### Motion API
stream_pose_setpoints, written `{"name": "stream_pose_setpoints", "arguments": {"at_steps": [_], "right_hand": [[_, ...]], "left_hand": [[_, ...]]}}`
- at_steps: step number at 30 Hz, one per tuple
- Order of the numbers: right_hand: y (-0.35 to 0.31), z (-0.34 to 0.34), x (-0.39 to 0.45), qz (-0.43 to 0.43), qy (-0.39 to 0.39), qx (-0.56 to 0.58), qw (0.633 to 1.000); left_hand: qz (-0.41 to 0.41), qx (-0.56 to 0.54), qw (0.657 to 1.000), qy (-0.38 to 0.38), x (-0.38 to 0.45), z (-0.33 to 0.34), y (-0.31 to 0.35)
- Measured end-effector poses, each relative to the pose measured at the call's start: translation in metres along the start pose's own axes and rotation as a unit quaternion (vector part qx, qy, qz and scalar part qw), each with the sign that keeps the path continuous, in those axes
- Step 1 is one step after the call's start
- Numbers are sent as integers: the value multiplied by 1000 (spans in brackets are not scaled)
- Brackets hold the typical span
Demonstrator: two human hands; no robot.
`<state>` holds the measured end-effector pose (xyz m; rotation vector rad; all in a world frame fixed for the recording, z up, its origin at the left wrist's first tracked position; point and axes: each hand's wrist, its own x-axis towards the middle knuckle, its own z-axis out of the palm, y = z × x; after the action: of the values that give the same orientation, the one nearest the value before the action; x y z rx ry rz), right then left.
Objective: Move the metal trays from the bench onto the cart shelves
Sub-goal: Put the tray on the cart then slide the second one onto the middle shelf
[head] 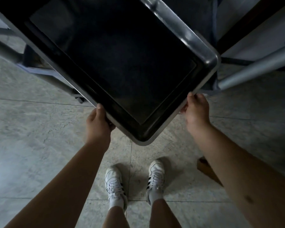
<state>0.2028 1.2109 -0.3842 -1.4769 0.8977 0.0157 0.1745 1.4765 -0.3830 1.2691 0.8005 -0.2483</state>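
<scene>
A large dark metal tray [206, 51] with a rounded grey rim fills the upper middle of the head view, turned diagonally with one corner toward me. My left hand [98, 124] grips its near left edge, thumb on top of the rim. My right hand [197, 109] grips its near right edge, fingers curled under the rim. The tray is held in the air above the floor, over the metal frame of the cart [5, 48]. What lies under the tray is hidden.
Grey metal tubes of the cart frame run at the left and at the right [260, 69]. A small wheel [79, 99] shows under the tray's left edge. Grey tiled floor [39, 145] lies below, with my white shoes [155, 176] and a brown box [207, 170] by my right arm.
</scene>
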Motion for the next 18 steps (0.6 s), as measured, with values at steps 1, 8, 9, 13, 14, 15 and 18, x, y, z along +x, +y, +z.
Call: {"name": "stream_pose_setpoints", "arguments": {"at_steps": [1, 8, 9, 13, 14, 15, 18], "right_hand": [[-7, -2, 14, -5, 6, -12, 1000], [-55, -1, 88, -17, -4, -151, 988], [-59, -2, 89, -23, -8, -186, 982], [-36, -20, 38, -71, -36, -354, 932], [-24, -26, 18, -65, -63, -338, 937], [-14, -30, 1, -50, -92, -296, 949], [-4, -29, -6, -2, -76, -114, 991]], "left_hand": [[13, 22, 999, -20, -2, 4, 0], [9, -8, 999, -52, -4, 44, 15], [0, -20, 999, -45, -4, 50, 15], [-33, -75, 996, -39, -1, 81, 13], [-40, -84, 995, -42, 0, 90, 13], [-44, -93, 994, -47, 1, 99, 12], [-48, -85, 991, -89, 4, 121, 10]]}}
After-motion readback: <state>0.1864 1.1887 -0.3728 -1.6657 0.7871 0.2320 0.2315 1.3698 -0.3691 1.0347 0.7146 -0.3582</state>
